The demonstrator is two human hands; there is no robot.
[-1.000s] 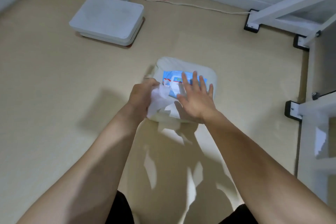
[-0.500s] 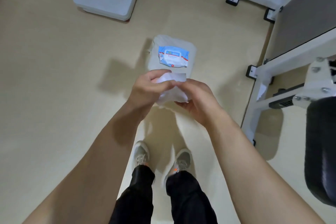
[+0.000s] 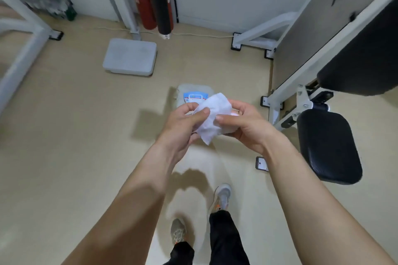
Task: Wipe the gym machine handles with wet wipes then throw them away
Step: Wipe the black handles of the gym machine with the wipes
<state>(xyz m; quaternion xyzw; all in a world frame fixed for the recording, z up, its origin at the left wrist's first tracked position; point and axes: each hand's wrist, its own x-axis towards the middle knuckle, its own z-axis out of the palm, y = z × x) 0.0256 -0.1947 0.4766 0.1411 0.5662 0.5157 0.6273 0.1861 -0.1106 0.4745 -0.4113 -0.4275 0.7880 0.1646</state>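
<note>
A beige floor [image 3: 64, 135] is running to a white wall. One wet wipe [image 3: 212, 118] is being gripped by both the left hand [image 3: 183, 122] and right hand [image 3: 243, 122], above one wipes pack [image 3: 193, 97]. Two red cylinders [image 3: 146, 4] are standing by the wall.

A white wet wipe [image 3: 212, 117], crumpled and partly unfolded, is being held up in front of the body, pinched between the thumbs and fingers of the left hand [image 3: 184, 123] and the right hand [image 3: 243, 127], with one corner hanging down below them. The pack of wet wipes [image 3: 195, 97], blue and white with a printed label, is lying flat on a pale pad [image 3: 193, 89] on the floor, partly hidden behind the wipe. A black padded part of the gym machine [image 3: 327, 146] is sitting just to the right of the hands.
</note>
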